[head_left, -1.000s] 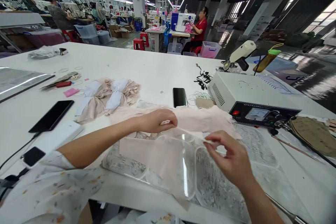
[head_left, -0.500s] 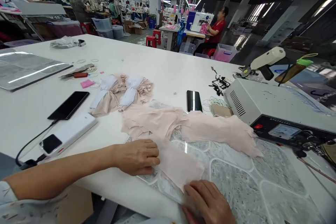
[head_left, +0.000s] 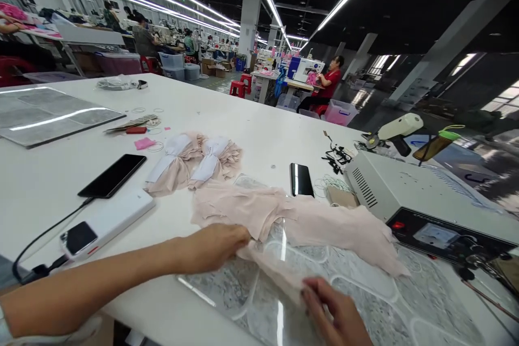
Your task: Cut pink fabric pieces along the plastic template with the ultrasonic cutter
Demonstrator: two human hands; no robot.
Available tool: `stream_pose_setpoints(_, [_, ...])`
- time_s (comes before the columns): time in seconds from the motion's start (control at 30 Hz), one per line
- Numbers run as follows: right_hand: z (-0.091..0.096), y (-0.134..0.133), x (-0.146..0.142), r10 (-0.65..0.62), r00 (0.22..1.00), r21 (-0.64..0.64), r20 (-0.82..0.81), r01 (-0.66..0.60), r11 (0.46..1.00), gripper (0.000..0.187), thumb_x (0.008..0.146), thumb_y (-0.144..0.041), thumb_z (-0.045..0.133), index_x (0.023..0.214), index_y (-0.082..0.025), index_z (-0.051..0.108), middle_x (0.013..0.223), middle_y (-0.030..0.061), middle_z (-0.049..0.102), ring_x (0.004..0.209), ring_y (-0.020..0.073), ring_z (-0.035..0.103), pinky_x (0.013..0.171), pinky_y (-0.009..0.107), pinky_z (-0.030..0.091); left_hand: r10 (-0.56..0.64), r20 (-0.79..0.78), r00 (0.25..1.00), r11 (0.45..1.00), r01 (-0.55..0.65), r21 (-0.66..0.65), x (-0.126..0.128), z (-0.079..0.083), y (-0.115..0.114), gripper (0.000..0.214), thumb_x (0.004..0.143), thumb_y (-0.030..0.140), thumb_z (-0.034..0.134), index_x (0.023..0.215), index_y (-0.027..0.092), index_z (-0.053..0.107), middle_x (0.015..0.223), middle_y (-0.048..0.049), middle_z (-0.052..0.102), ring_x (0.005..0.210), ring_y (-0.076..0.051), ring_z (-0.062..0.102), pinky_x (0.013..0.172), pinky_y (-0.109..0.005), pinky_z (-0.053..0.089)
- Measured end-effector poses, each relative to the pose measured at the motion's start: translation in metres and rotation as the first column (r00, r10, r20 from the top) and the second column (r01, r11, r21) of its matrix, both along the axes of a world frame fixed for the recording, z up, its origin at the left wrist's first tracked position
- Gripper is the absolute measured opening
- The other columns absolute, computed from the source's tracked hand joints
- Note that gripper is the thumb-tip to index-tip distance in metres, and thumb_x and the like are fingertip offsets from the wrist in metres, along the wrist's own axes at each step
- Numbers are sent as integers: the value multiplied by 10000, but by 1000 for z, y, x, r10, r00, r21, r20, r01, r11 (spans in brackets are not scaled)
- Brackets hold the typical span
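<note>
**Pale pink fabric piece held at both ends on the work mat**

Left hand [head_left: 213, 246] lies palm down, fingers curled onto the near-left end of a pale pink fabric piece [head_left: 271, 266]. Right hand [head_left: 334, 313] pinches its other end between fingertips. Piece lies crumpled on a clear sheet [head_left: 259, 303] over a grey speckled mat [head_left: 365, 303], long axis running from upper left to lower right, toward the near edge. More pink fabric [head_left: 324, 221] is heaped just behind, touching it.

White table [head_left: 251, 124], large. On it: grey control box [head_left: 405, 189] right, black phone [head_left: 301, 179] beyond the heap, power bank [head_left: 106, 221] left. Factory hall, strip lights, sewing stations behind.
</note>
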State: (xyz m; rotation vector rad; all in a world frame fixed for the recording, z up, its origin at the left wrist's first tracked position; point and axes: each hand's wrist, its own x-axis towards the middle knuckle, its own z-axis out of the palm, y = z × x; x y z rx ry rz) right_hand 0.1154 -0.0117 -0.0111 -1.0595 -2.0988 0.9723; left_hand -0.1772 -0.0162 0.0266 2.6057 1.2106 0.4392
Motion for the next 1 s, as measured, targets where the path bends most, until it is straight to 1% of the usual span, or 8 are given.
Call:
stream_pose_setpoints(0.1, [23, 44, -28, -70, 996, -105, -46, 65, 992, 302, 922, -391, 468, 817, -170, 643, 584, -11, 584, 554, 130, 589, 531, 239, 498, 206, 67, 976, 971, -195, -138, -23, 17, 23, 207, 972, 200, 320, 921, 187, 519, 884, -19, 637, 794, -149, 613, 717, -220, 451])
stream_pose_setpoints(0.23, [33, 106, -60, -204, 976, -125, -79, 193, 973, 276, 911, -368, 549, 1077, -153, 599, 994, 49, 648, 818, 150, 639, 718, 340, 552, 279, -2, 960, 960, -278, -22, -51, 21, 72, 283, 961, 266, 319, 853, 181, 565, 815, -33, 623, 728, -180, 600, 680, -258, 448])
stream_pose_setpoints(0.33, [28, 131, -46, -324, 940, -84, -103, 317, 945, 332, 903, -354, 564, 1186, -180, 559, 1202, 86, 588, 1007, 205, 610, 843, 421, 530, 258, 14, 966, 964, -258, 59, -37, 15, 95, 227, 938, 269, 386, 966, 170, 589, 979, -85, 608, 843, -219, 591, 748, -306, 452])
stream_pose_setpoints(0.5, [3, 117, 39, -475, 877, -62, -74, 471, 880, 344, 898, -356, 570, 1188, -171, 555, 1193, 85, 590, 1008, 210, 610, 842, 427, 529, -50, -43, 998, 998, 51, 30, 59, -4, 104, 138, 888, 225, 603, 1022, 193, 609, 1088, -82, 584, 1002, -239, 567, 891, -345, 435])
stream_pose_setpoints(0.63, [-16, 88, 94, -490, 871, -46, 23, 491, 870, 307, 900, -357, 569, 1133, -158, 577, 1095, 68, 622, 906, 177, 630, 770, 378, 547, -129, -44, 991, 990, 125, -70, 124, -25, 126, 208, 772, 232, 756, 919, 162, 627, 985, -84, 611, 912, -245, 591, 832, -360, 475])
stream_pose_setpoints(0.7, [-22, 74, 106, -485, 872, -8, 62, 486, 874, 275, 904, -361, 564, 1077, -149, 593, 994, 45, 639, 796, 142, 631, 691, 325, 550, -137, -38, 990, 986, 133, -103, 136, -34, 137, 70, 861, 204, 661, 875, 143, 629, 956, -90, 619, 923, -238, 593, 848, -385, 482])
stream_pose_setpoints(0.83, [-25, 59, 106, -507, 859, 142, 69, 494, 858, 221, 909, -341, 542, 994, -151, 616, 861, 32, 656, 658, 117, 613, 584, 271, 534, -185, -14, 983, 966, 179, -188, 133, -37, 151, 261, 951, 312, 563, 1148, 142, 577, 1134, -84, 597, 972, -199, 611, 840, -390, 533])
stream_pose_setpoints(1.0, [-23, 63, 73, -553, 831, 423, 51, 484, 766, 295, 816, -332, 621, 1066, -175, 624, 997, 92, 663, 818, 198, 634, 673, 345, 559, -158, 39, 987, 962, 162, -221, 128, -14, 143, 130, 883, 196, 544, 804, 142, 633, 911, -44, 617, 782, -150, 591, 711, -252, 478])
